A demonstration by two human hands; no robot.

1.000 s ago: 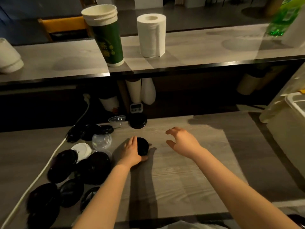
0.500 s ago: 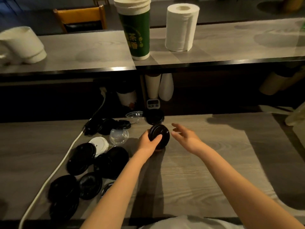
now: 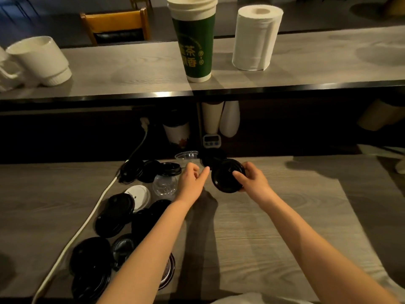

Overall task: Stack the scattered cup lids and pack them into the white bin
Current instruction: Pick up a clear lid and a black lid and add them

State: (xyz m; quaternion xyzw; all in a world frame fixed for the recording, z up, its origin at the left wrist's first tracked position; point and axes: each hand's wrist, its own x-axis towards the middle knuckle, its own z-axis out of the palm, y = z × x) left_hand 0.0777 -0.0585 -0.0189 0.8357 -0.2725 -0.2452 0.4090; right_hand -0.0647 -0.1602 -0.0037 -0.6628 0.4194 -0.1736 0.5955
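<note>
At lower left, scattered black, white and clear plastic cup lids are lying loose. At centre, the left hand is hovering, loosely curled and empty. Just right of it, the right hand is gripping a round black plastic lid. Stacking seems to be starting, and the next move is calling for a second lid nested squarely. The white bin is not showing.

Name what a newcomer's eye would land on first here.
The tall green cup stack and white paper roll stand out on the upper counter. At the middle of the lower table, the right hand holds a black lid, the left hand empty beside it. More lids lie scattered at the left.
</note>
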